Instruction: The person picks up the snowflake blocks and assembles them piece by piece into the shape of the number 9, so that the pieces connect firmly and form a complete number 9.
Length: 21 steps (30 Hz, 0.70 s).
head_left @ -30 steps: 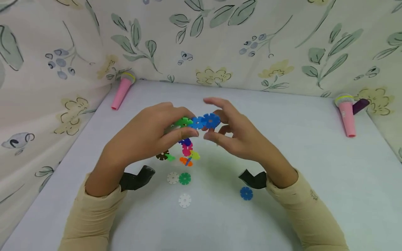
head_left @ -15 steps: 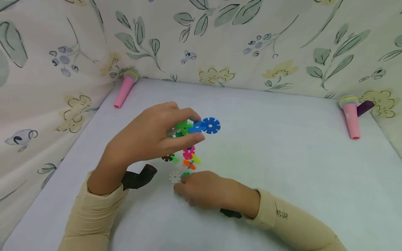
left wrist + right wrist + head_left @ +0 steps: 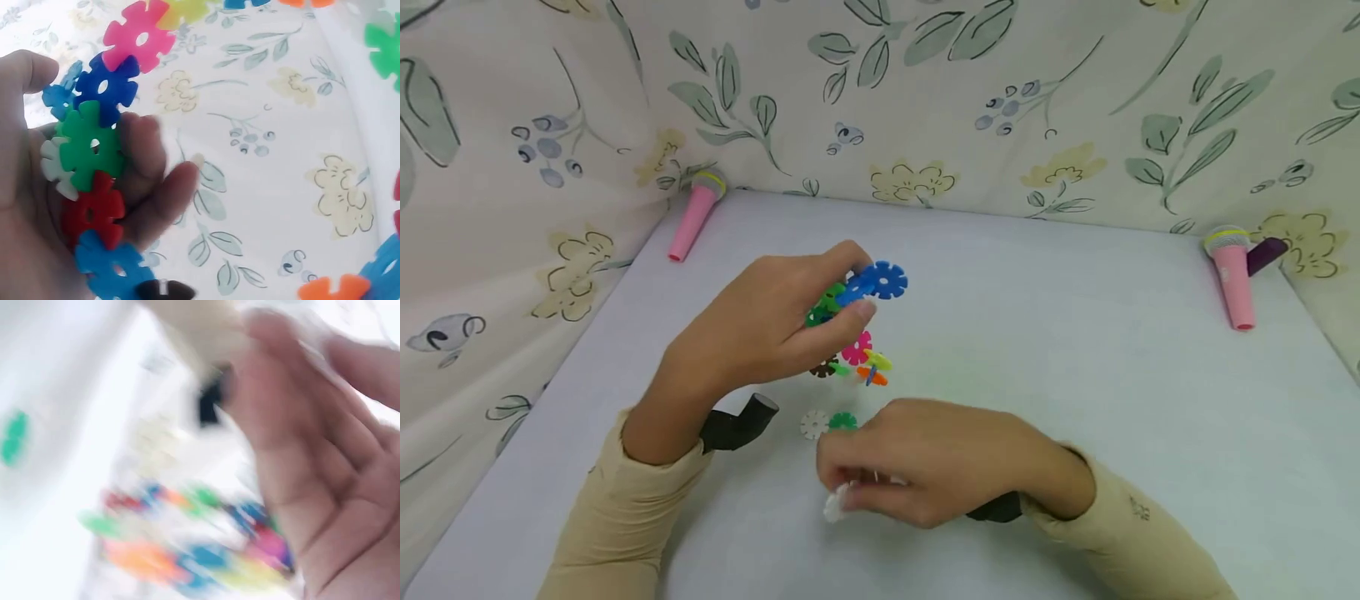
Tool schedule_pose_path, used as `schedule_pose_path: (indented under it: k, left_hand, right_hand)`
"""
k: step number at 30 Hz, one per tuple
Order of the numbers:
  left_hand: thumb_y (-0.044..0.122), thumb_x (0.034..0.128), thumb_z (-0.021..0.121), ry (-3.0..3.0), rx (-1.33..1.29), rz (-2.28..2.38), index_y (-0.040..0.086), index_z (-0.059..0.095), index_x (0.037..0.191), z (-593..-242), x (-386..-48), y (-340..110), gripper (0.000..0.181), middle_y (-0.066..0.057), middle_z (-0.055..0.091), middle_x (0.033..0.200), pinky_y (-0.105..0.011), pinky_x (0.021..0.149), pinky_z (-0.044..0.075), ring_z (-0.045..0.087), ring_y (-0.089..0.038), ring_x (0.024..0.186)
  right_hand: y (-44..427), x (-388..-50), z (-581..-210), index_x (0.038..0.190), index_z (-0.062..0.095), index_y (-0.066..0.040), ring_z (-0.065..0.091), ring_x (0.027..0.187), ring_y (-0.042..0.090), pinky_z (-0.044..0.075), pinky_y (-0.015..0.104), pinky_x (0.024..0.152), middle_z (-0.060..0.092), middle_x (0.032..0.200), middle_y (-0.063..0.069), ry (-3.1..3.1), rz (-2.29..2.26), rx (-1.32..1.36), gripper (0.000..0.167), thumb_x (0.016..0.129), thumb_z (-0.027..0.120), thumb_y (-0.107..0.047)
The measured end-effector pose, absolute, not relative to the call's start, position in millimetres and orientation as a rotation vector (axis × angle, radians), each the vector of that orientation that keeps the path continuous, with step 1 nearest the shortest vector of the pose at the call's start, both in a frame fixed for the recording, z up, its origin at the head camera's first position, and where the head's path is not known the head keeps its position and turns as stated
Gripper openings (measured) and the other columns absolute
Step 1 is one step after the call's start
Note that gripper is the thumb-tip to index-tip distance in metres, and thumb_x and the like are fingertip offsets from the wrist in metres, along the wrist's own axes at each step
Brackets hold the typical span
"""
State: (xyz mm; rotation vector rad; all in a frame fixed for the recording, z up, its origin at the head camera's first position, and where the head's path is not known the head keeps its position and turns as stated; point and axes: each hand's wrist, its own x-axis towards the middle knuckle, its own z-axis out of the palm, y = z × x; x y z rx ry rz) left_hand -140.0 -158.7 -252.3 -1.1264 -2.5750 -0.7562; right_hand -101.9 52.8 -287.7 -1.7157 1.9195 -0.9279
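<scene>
My left hand [image 3: 760, 321] grips a chain of interlocked plastic snowflake discs, raised above the table. A blue disc [image 3: 889, 281] sticks out past its fingertips, and a pink disc [image 3: 857, 347] hangs below. In the left wrist view, a green disc [image 3: 103, 156] and a red disc [image 3: 94, 215] lie against the palm and fingers. Low over the table's near part, my right hand [image 3: 925, 462] pinches a white snowflake disc [image 3: 834, 505] between thumb and fingers. The right wrist view is blurred; the colourful chain [image 3: 147, 559] curves behind that hand, whose pinched disc is not clear there.
Just beyond the right hand, a white disc [image 3: 814, 425] and a green disc [image 3: 843, 421] lie side by side on the table. Pink toy microphones stand apart at the back left [image 3: 692, 221] and right [image 3: 1234, 283]. A floral cloth [image 3: 925, 108] hangs behind.
My right hand has left the chain's blue end, come down to the table and picked up the lone white disc. The left hand still holds the chain, shifted slightly.
</scene>
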Motion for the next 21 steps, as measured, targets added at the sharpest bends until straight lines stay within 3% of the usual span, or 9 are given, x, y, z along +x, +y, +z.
schedule_pose_path:
  k: [4,6,8,12,21]
  left_hand:
    - [0.039,0.0996,0.055,-2.479,-1.147,-0.696,0.012,0.057,0.127,-255,-144,-155,0.039,0.008,0.065,0.084,-0.026,0.055,0.046,0.054,-0.004,0.063]
    - [0.046,0.1021,0.051,-2.42,-1.166,-0.655,0.013,0.058,0.128,-257,-145,-154,0.043,0.005,0.067,0.09,-0.025,0.055,0.046,0.056,-0.005,0.066]
    - [0.051,0.1044,0.044,-2.362,-1.195,-0.619,0.014,0.06,0.128,-258,-144,-152,0.047,0.004,0.065,0.087,-0.025,0.052,0.044,0.054,-0.006,0.064]
    - [0.055,0.1057,0.034,-2.285,-1.229,-0.546,0.015,0.064,0.125,-259,-139,-149,0.054,0.004,0.056,0.074,-0.025,0.044,0.034,0.043,-0.006,0.054]
    - [0.05,0.1057,0.042,-2.232,-1.347,-0.438,0.015,0.063,0.113,-264,-135,-143,0.042,0.005,0.042,0.065,-0.024,0.042,0.028,0.033,-0.007,0.046]
  right_hand:
    - [84,-110,-260,0.114,0.057,-0.001,0.059,0.072,0.008,0.053,0.027,0.061,0.062,0.086,0.0,1.939,-1.651,-1.654,0.018,0.097,0.056,0.006]
    - [96,-114,-251,0.116,0.055,0.006,0.059,0.067,0.015,0.052,0.032,0.056,0.062,0.08,0.005,1.973,-1.888,-1.492,0.022,0.095,0.053,0.012]
    - [104,-118,-245,0.116,0.053,0.009,0.056,0.061,0.02,0.05,0.034,0.05,0.06,0.072,0.008,2.008,-1.994,-1.319,0.022,0.096,0.05,0.015]
    - [109,-122,-238,0.114,0.055,0.006,0.053,0.057,0.024,0.048,0.037,0.046,0.058,0.066,0.01,2.044,-1.963,-1.095,0.018,0.098,0.049,0.012]
    - [116,-138,-243,0.102,0.063,0.002,0.049,0.053,0.025,0.04,0.036,0.039,0.053,0.062,0.011,1.904,-1.83,-0.912,0.01,0.1,0.054,0.0]
